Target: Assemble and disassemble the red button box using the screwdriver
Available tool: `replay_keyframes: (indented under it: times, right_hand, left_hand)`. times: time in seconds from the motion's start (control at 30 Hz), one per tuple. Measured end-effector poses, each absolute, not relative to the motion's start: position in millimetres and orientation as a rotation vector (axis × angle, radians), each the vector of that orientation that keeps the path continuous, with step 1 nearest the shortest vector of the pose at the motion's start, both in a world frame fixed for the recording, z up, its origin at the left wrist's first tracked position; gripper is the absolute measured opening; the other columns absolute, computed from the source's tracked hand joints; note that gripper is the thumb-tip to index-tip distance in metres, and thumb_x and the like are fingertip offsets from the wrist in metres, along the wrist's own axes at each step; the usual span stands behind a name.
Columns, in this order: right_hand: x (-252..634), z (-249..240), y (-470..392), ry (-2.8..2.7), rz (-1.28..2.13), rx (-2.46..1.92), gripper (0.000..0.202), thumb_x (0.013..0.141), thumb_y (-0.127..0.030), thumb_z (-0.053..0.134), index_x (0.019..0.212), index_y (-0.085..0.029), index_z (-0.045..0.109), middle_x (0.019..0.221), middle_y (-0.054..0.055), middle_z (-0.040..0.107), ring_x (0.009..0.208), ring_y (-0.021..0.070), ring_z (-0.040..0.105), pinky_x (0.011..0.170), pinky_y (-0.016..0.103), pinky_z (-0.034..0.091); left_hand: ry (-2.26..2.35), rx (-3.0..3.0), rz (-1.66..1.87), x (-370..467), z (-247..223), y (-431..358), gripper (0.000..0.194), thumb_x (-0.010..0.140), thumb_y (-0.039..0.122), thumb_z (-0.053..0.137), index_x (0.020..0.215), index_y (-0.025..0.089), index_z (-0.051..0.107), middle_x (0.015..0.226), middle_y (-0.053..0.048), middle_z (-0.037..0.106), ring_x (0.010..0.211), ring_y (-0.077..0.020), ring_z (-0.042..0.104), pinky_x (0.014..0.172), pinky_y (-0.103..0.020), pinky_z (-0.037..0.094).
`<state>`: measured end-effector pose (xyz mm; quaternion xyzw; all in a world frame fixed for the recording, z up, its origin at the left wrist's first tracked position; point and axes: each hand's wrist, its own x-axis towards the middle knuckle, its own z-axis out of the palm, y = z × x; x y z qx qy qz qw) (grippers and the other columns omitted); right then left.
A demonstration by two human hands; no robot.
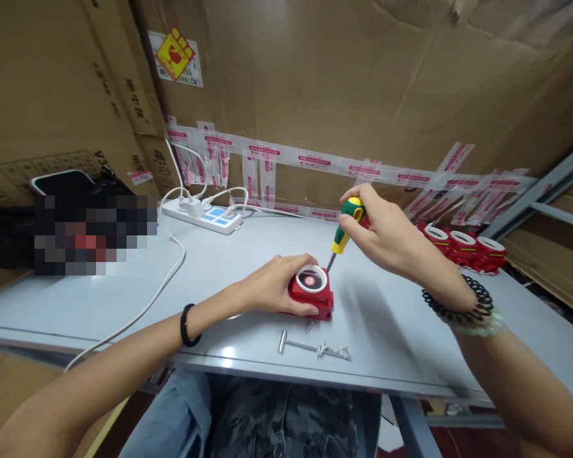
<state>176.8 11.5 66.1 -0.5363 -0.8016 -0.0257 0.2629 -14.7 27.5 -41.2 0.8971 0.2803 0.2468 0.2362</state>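
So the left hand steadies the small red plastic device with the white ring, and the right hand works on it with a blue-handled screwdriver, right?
Not quite: the screwdriver handle is green and yellow, not blue, as the head view shows. The rest holds: the left hand steadies the small red plastic device, the right hand holds the tool.

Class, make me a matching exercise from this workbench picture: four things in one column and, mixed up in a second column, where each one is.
1 screwdriver
2 red part
3 power strip
4 metal pin

a lying near the table's front edge
b under the left hand
c at the back by the cardboard
d in the right hand

Pairs: 1-d, 2-b, 3-c, 4-a
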Motion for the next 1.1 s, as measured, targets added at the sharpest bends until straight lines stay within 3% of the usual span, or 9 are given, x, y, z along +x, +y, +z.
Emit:
replay_keyframes:
  times: [0.1,0.3,0.5,0.7,0.87,1.1]
  right_hand:
    - [175.1,63.4,15.7,-2.084,-0.230,-1.556,0.024,0.087,-0.042,0.043,0.091,-0.019,0.050,0.065,0.002,0.055,0.059,0.0180,0.050,0.059,0.030,0.034]
    - [179.7,63.4,14.7,-2.120,-0.031,-1.415,0.024,0.083,-0.028,0.046,0.105,-0.019,0.047,0.082,0.004,0.059,0.069,0.0167,0.054,0.063,0.029,0.039]
    - [177.4,57.8,18.3,-2.022,-0.159,-1.423,0.017,0.084,-0.034,0.047,0.091,-0.018,0.048,0.074,0.003,0.057,0.063,0.0160,0.050,0.062,0.030,0.037]
    - [177.9,57.4,17.0,-2.002,-0.047,-1.310,0.020,0.077,-0.022,0.050,0.096,-0.019,0.047,0.078,0.002,0.058,0.066,0.0144,0.051,0.062,0.028,0.038]
    - [174.3,52.9,19.5,-1.962,-0.097,-1.352,0.020,0.079,-0.032,0.054,0.093,-0.020,0.046,0.069,-0.002,0.052,0.059,0.0132,0.047,0.059,0.029,0.036]
    - [175.6,58.0,18.8,-1.890,-0.072,-1.217,0.024,0.080,-0.023,0.050,0.103,-0.021,0.044,0.078,0.000,0.057,0.064,0.0140,0.053,0.062,0.030,0.042]
  left_hand:
    - [0.785,2.441,0.671,-14.6,-40.3,26.8,0.057,0.066,0.051,0.073,0.110,0.022,0.051,0.097,-0.003,0.066,0.082,-0.0211,0.063,0.073,-0.030,0.046]
    - [0.770,2.446,0.680,-15.2,-40.9,26.3,0.058,0.066,0.051,0.073,0.111,0.022,0.051,0.096,-0.004,0.066,0.083,-0.0210,0.063,0.073,-0.030,0.047]
    - [0.793,2.440,0.682,-13.7,-39.7,25.7,0.057,0.065,0.050,0.073,0.110,0.022,0.051,0.096,-0.003,0.066,0.082,-0.0208,0.063,0.073,-0.030,0.046]
    - [0.788,2.455,0.677,-13.2,-40.4,26.3,0.058,0.066,0.051,0.073,0.111,0.022,0.050,0.095,-0.003,0.065,0.082,-0.0207,0.062,0.072,-0.030,0.046]
    - [0.795,2.444,0.677,-13.9,-40.2,25.7,0.057,0.065,0.050,0.073,0.110,0.022,0.051,0.095,-0.003,0.065,0.081,-0.0203,0.062,0.074,-0.031,0.046]
    - [0.798,2.448,0.670,-13.0,-38.3,25.5,0.058,0.066,0.053,0.071,0.110,0.022,0.052,0.097,-0.004,0.066,0.083,-0.0212,0.062,0.072,-0.031,0.046]
